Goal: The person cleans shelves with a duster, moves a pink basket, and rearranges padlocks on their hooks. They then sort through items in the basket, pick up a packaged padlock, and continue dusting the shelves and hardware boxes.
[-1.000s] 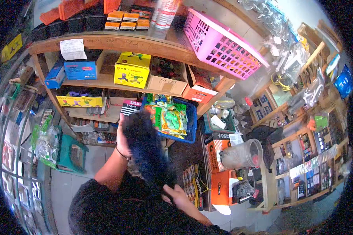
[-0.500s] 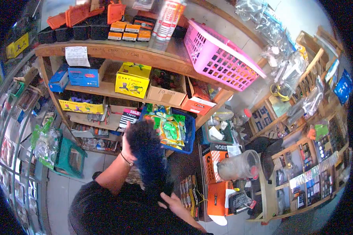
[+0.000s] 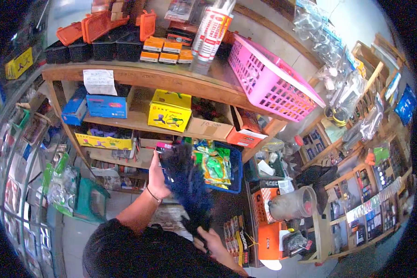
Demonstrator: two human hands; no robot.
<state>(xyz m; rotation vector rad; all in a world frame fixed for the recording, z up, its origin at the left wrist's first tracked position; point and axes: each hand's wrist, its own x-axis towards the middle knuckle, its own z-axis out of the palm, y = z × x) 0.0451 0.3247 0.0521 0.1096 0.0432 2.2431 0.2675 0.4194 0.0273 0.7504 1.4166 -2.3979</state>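
Note:
A dark, fluffy duster (image 3: 188, 183) slants across the middle of the view, its bristles blurred. My right hand (image 3: 208, 241) is closed round its lower end. My left hand (image 3: 158, 178) is raised beside the duster's upper part, palm toward it, with the fingers partly hidden behind the bristles; whether it grips anything is not clear. Just right of the duster, a blue basket (image 3: 236, 172) holds green and yellow packets (image 3: 216, 166).
Wooden shelves (image 3: 153, 78) carry a yellow box (image 3: 170, 111), blue boxes (image 3: 107, 106) and a pink basket (image 3: 273, 85). White sealant tubes (image 3: 213, 34) stand on top. At right are a clear jar (image 3: 289, 204) and an orange box (image 3: 271, 241); a teal stool (image 3: 90, 199) stands lower left.
The view has shifted, so the shelves appear lower and farther right. The duster and both hands appear slightly lower and to the right. My right hand still holds the duster.

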